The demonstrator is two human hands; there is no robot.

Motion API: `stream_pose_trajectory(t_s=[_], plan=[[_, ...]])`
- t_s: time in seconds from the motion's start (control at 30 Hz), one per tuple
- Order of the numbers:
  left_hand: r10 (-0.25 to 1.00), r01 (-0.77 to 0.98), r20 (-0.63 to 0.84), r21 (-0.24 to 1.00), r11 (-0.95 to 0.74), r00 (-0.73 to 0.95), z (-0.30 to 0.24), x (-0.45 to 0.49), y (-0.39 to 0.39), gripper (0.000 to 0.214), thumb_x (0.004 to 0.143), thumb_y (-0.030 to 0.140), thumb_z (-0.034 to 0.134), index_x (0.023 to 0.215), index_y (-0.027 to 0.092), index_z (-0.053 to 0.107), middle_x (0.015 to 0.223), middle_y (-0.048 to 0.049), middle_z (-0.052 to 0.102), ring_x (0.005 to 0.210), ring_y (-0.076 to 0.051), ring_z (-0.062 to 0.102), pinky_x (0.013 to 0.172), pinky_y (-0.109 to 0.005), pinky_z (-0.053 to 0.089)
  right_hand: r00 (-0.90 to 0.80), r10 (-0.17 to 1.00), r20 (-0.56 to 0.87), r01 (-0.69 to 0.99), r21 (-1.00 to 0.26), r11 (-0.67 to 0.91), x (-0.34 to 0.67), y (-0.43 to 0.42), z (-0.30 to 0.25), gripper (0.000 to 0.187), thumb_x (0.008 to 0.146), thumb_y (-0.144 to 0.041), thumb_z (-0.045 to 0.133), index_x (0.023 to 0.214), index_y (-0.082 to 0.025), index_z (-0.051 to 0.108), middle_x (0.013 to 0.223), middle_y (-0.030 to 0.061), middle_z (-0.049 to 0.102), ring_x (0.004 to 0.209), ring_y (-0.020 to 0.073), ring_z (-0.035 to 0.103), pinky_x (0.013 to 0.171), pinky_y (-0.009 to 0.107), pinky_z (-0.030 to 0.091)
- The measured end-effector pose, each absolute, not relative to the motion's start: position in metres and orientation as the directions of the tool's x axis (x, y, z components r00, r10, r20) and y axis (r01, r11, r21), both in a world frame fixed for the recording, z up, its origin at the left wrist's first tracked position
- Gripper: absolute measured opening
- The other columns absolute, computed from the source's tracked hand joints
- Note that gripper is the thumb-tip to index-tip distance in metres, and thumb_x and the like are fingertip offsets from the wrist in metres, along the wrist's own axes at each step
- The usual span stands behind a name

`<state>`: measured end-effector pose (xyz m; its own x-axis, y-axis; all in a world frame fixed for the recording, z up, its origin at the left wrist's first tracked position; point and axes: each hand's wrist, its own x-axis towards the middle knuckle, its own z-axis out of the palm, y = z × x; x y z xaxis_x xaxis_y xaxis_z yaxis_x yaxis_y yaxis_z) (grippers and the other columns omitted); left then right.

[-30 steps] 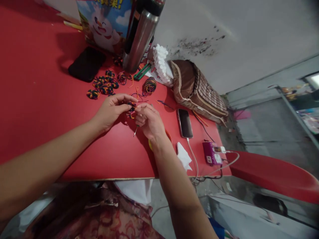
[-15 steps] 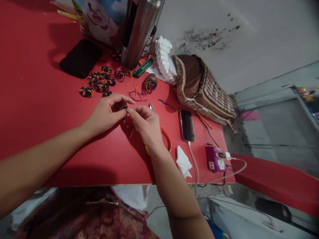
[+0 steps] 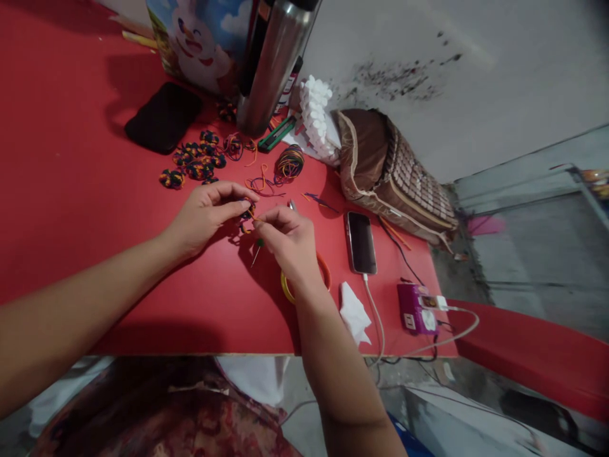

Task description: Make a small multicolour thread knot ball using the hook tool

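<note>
My left hand (image 3: 207,212) pinches a small multicoloured yarn piece (image 3: 247,209) just above the red table (image 3: 71,190). My right hand (image 3: 288,241) is closed in a pinch on a strand of yarn coming off that piece, right beside the left fingertips. A thin green-tipped hook or needle (image 3: 257,249) sticks out below the right fingers. Scissors with orange and yellow handles (image 3: 321,273) lie under my right wrist.
Several finished yarn pieces (image 3: 193,162) and a yarn ball (image 3: 289,160) lie beyond my hands, near a black pouch (image 3: 164,117), a steel flask (image 3: 269,66) and a brown bag (image 3: 390,168). A phone (image 3: 360,233) on a cable, a tissue (image 3: 353,311) and a purple power strip (image 3: 413,308) sit right.
My right hand has drawn slightly away from the left, pulling a strand of yarn out of the piece. The view shifted a little.
</note>
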<state>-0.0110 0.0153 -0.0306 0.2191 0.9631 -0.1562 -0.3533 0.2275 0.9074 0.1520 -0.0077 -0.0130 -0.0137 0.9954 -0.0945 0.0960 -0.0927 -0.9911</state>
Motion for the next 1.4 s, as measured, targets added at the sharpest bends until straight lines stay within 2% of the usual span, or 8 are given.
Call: stream_pose_trajectory(t_s=[0.27,0.5,0.67,0.8,0.93,1.1,1.23,1.4], plan=[[0.982,-0.312,-0.074,0.942,0.127,0.176,-0.031,-0.011,0.014,0.009,0.085,0.020,0.077,0.094,0.021,0.078,0.086,-0.0021,0.067,0.062,-0.013,0.064,0.050,-0.026,0.057,-0.029,0.980,-0.196,-0.148,-0.969,-0.198,0.156,-0.008,-0.013,0.010,0.072,-0.027,0.082,0.069,-0.023,0.074,0.054,-0.0066,0.060,0.044,0.0050,0.032,0.045,0.025,0.022],[0.993,-0.248,-0.048,0.966,0.074,0.109,-0.032,-0.011,0.017,0.007,0.085,0.019,0.075,0.091,0.019,0.075,0.086,-0.0027,0.070,0.065,-0.013,0.063,0.059,-0.027,0.058,0.094,0.996,-0.006,-0.005,-1.000,-0.006,0.154,-0.010,-0.015,0.017,0.090,-0.040,0.076,0.090,-0.024,0.078,0.068,-0.0055,0.062,0.050,0.0066,0.043,0.050,0.026,0.036],[0.991,-0.128,0.105,0.987,-0.093,0.086,-0.037,-0.011,0.019,0.009,0.083,0.018,0.076,0.092,0.019,0.079,0.085,-0.0029,0.073,0.078,-0.015,0.066,0.070,-0.027,0.056,0.036,0.999,0.023,0.050,-0.999,0.021,0.148,-0.011,-0.018,0.031,0.082,-0.044,0.089,0.097,-0.025,0.071,0.078,-0.0041,0.068,0.062,0.0104,0.061,0.057,0.026,0.046],[0.982,-0.068,0.152,0.987,-0.145,0.108,-0.036,-0.012,0.018,0.013,0.084,0.016,0.074,0.091,0.022,0.083,0.088,-0.0031,0.075,0.083,-0.017,0.068,0.075,-0.029,0.056,0.098,0.990,0.104,0.156,-0.984,0.088,0.149,-0.013,-0.023,0.014,0.093,-0.038,0.078,0.090,-0.024,0.074,0.076,-0.0032,0.068,0.058,0.0097,0.054,0.056,0.028,0.044],[0.984,-0.082,0.125,0.990,-0.115,0.124,-0.034,-0.013,0.018,0.017,0.090,0.016,0.071,0.092,0.023,0.086,0.094,-0.0044,0.077,0.087,-0.018,0.071,0.081,-0.033,0.058,0.104,0.993,0.052,-0.013,-0.998,0.053,0.153,-0.009,-0.023,0.020,0.092,-0.046,0.077,0.093,-0.028,0.069,0.064,-0.0070,0.054,0.050,0.0094,0.043,0.047,0.027,0.036],[0.977,-0.029,0.172,0.985,-0.170,0.124,-0.033,-0.013,0.017,0.018,0.091,0.017,0.072,0.094,0.025,0.088,0.088,-0.0036,0.071,0.080,-0.017,0.069,0.076,-0.033,0.057,0.012,1.000,0.012,-0.141,-0.990,0.014,0.155,-0.007,-0.018,0.024,0.096,-0.050,0.067,0.093,-0.029,0.056,0.090,-0.0022,0.067,0.062,0.0103,0.055,0.051,0.025,0.044],[0.982,-0.072,0.155,0.986,-0.148,0.104,-0.032,-0.013,0.015,0.018,0.091,0.018,0.070,0.095,0.025,0.087,0.089,-0.0032,0.069,0.073,-0.015,0.066,0.066,-0.031,0.056,0.047,0.997,0.064,-0.033,-0.997,0.065,0.152,-0.012,-0.016,0.014,0.097,-0.039,0.071,0.102,-0.030,0.062,0.078,-0.0061,0.061,0.061,0.0103,0.057,0.060,0.027,0.050],[0.985,-0.195,0.074,0.980,-0.043,0.155,-0.029,-0.010,0.012,0.013,0.087,0.020,0.076,0.097,0.020,0.084,0.098,-0.0057,0.079,0.088,-0.018,0.073,0.077,-0.030,0.061,0.045,0.996,0.079,0.101,-0.992,0.075,0.148,-0.013,-0.021,0.019,0.090,-0.032,0.079,0.105,-0.028,0.069,0.079,-0.0055,0.064,0.069,0.0119,0.063,0.068,0.029,0.053]])
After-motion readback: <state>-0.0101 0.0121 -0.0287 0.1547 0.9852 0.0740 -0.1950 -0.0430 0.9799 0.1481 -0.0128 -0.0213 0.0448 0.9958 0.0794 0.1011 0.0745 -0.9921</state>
